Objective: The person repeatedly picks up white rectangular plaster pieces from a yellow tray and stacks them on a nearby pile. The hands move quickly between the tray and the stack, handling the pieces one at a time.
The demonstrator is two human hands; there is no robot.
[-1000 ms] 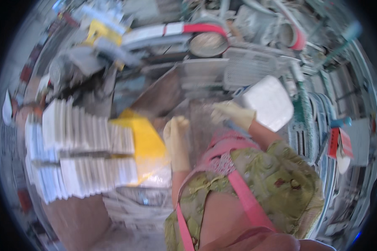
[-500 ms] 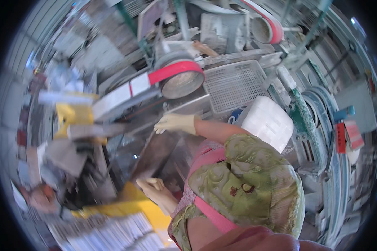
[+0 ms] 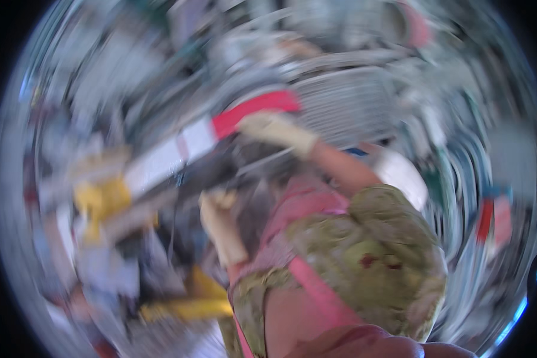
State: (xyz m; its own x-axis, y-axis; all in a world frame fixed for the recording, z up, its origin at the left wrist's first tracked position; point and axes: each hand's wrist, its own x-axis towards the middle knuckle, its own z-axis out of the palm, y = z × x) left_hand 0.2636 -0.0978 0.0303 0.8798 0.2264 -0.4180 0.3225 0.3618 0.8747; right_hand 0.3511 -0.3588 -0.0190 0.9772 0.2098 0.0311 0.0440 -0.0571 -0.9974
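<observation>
Both my hands wear cream gloves and are smeared by motion. My left hand (image 3: 218, 224) is raised in front of my body, below the long belt. Its fingers look curled in; whatever they may hold is too blurred to make out. Higher up and further right, my right hand (image 3: 274, 130) reaches to the lower edge of the red part of a belt (image 3: 253, 110), which runs round a wheel. Blur hides its fingers and whether it touches the belt. The white stretch of the belt (image 3: 167, 158) slopes down to the left.
Yellow machine parts (image 3: 101, 200) stand at the belt's left end, with another yellow edge (image 3: 188, 307) lower down. A grey plastic basket (image 3: 346, 104) lies beyond my right arm, and a white container (image 3: 403, 176) beside my elbow. A red box (image 3: 486, 221) sits far right.
My right hand has moved up and right, to the red belt. The left hand has risen. The whole view has shifted and blurred.
</observation>
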